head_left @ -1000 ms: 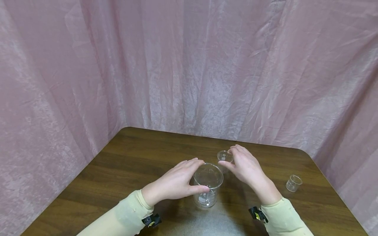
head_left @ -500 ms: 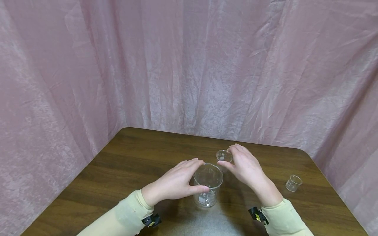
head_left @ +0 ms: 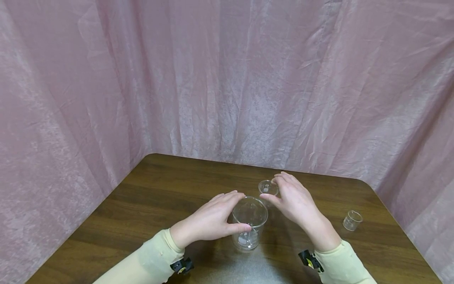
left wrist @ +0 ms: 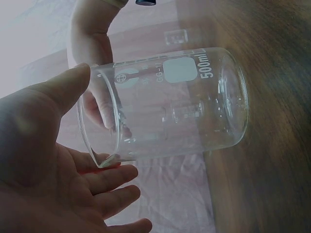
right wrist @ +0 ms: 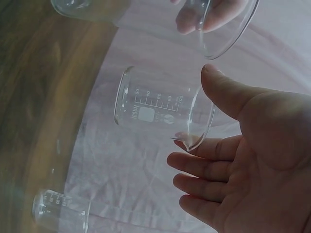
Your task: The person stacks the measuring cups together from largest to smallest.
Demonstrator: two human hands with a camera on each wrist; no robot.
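A large 500 ml glass beaker (head_left: 248, 238) stands upright on the table. My left hand (head_left: 214, 219) grips it around the rim, thumb on the near side and fingers on the far side; the beaker's printed marks (left wrist: 181, 70) face the left wrist camera. Farther back and to the right, my right hand (head_left: 294, 199) holds a smaller glass beaker (head_left: 268, 187) at its rim between thumb and index finger. In the right wrist view this graduated beaker (right wrist: 150, 104) shows its spout by the index finger (right wrist: 214, 147). Whether its base touches the table I cannot tell.
A third, smallest glass beaker (head_left: 352, 221) stands alone at the right of the brown wooden table (head_left: 170, 177). Pink curtains (head_left: 227, 86) hang behind the table and along its sides. Each wrist carries a small black camera.
My right hand and the smaller beaker have shifted slightly left and away from me. The left hand, the large beaker and the smallest beaker stay where they were.
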